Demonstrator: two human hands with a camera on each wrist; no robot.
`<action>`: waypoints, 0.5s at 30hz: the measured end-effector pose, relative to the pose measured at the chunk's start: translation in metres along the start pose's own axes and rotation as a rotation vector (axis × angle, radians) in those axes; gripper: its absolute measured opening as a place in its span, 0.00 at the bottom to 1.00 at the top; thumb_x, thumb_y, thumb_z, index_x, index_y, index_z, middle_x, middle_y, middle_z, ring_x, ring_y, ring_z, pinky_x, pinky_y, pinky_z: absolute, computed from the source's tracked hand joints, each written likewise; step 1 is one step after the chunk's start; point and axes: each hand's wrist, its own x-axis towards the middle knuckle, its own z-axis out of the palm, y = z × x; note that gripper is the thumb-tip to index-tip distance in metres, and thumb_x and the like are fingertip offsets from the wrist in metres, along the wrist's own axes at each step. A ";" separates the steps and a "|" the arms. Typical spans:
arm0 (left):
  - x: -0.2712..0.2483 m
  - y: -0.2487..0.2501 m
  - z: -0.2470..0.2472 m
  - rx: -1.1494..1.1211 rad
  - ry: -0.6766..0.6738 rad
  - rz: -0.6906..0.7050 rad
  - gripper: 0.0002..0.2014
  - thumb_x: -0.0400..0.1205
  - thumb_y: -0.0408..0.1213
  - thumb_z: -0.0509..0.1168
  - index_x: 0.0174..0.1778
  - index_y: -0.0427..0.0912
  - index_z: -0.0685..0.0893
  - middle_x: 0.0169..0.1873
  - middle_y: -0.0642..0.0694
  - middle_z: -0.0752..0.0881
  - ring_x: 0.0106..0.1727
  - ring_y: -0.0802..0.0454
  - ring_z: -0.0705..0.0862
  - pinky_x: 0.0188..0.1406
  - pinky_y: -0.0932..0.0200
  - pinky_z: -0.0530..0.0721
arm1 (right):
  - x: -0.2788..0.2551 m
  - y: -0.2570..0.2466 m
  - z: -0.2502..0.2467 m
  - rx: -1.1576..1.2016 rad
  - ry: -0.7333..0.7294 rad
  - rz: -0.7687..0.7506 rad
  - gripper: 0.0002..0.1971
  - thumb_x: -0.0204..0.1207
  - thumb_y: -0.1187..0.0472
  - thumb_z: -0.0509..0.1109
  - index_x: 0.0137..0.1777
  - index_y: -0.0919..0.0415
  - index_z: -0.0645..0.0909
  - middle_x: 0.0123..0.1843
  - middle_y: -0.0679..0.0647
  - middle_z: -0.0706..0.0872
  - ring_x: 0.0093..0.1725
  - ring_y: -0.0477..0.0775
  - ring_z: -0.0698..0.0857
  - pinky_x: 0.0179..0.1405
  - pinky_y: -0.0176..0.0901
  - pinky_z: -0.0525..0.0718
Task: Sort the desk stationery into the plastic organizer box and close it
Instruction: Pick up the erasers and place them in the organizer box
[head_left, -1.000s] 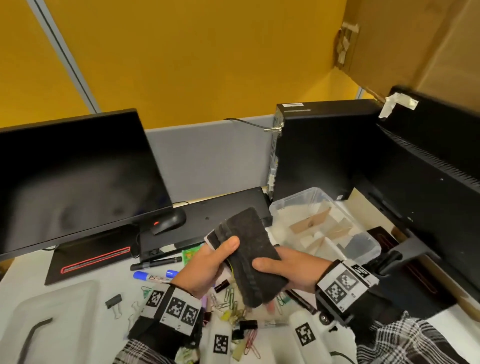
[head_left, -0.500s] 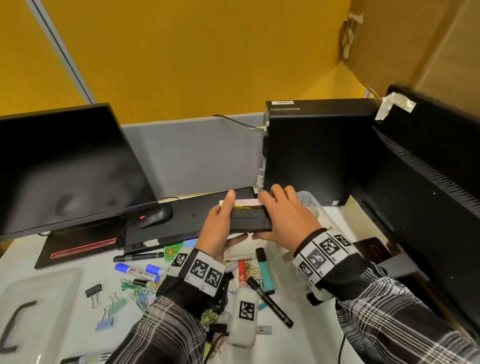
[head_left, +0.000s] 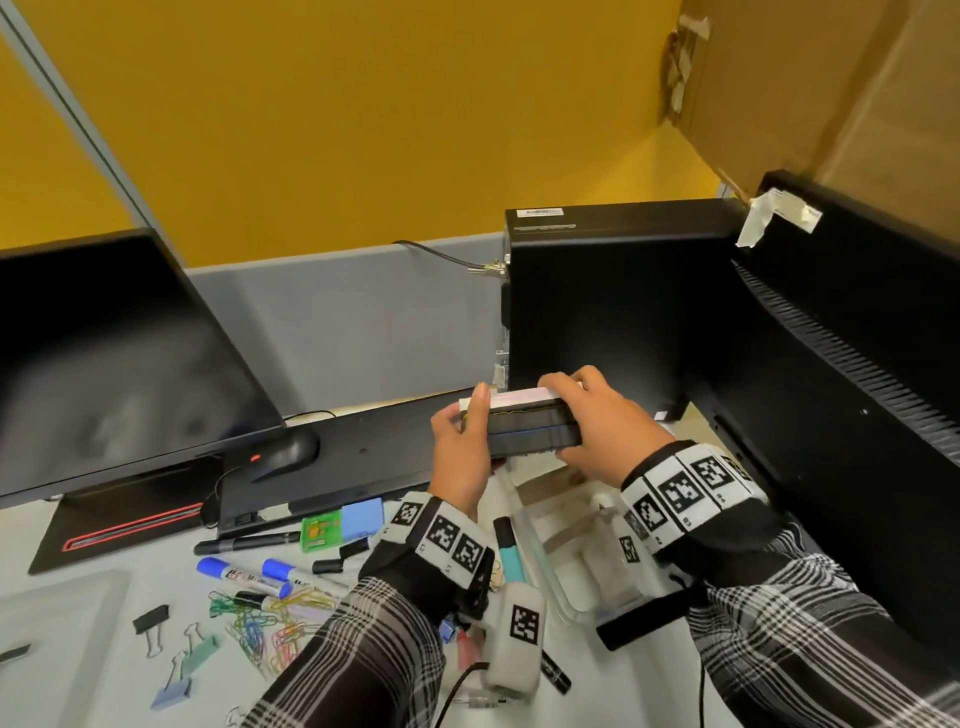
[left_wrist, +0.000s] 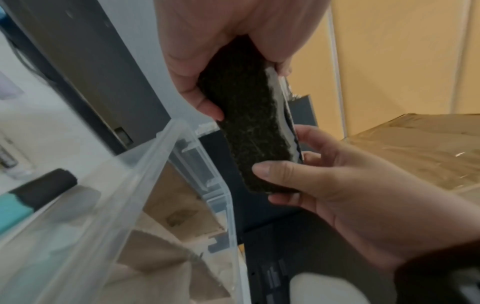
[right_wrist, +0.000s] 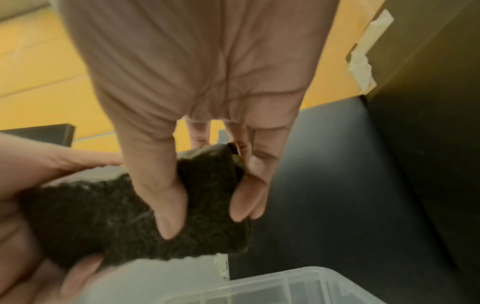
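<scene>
While both hands carry the eraser above it, the plastic organizer box (head_left: 563, 582) sits open on the desk (head_left: 93, 519), its cardboard dividers visible through the clear walls, and everything else can be placed from it. Behind the box stands a black computer tower (head_left: 613, 301); to the box's left runs a long black bar (head_left: 363, 447), and further left lies the lid (head_left: 57, 618). Directly over the box's far end, the whiteboard eraser (head_left: 524, 426) is held level, felt side down. The right hand (head_left: 602, 421) curls its fingers over one end with the thumb pressing the felt underneath, while the left hand (head_left: 462, 447) pinches the other end between thumb and curled fingers. Left of the box, still unsorted, lie a teal highlighter (head_left: 511, 558), blue-capped markers (head_left: 244, 574), a black pen (head_left: 244, 543), binder clips (head_left: 176, 660) and a tangle of coloured paper clips (head_left: 270, 623). To do this step well, the person would likely pick the longest compartment, line the eraser up parallel with its dividers, lower it flat, and let one hand go only once the other end is seated, so the cardboard is not pushed askew.
</scene>
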 end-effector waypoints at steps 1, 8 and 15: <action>0.001 -0.002 0.005 0.016 -0.012 -0.009 0.30 0.77 0.65 0.59 0.68 0.49 0.65 0.58 0.43 0.82 0.57 0.48 0.84 0.60 0.43 0.84 | 0.003 0.004 0.000 -0.004 -0.008 0.017 0.29 0.72 0.61 0.71 0.70 0.45 0.64 0.65 0.52 0.68 0.56 0.59 0.80 0.54 0.48 0.81; 0.021 -0.030 0.005 0.577 -0.067 0.264 0.27 0.79 0.59 0.60 0.69 0.46 0.71 0.63 0.46 0.73 0.67 0.50 0.70 0.71 0.53 0.69 | 0.017 0.033 0.007 -0.019 -0.085 0.141 0.28 0.71 0.64 0.70 0.67 0.43 0.67 0.64 0.54 0.66 0.53 0.61 0.81 0.52 0.50 0.82; 0.030 -0.044 -0.015 0.832 -0.265 0.513 0.27 0.76 0.60 0.65 0.70 0.57 0.72 0.60 0.55 0.74 0.64 0.54 0.73 0.66 0.50 0.76 | 0.031 0.036 0.017 -0.118 -0.146 0.179 0.28 0.69 0.63 0.72 0.67 0.44 0.67 0.62 0.55 0.66 0.52 0.61 0.80 0.45 0.48 0.79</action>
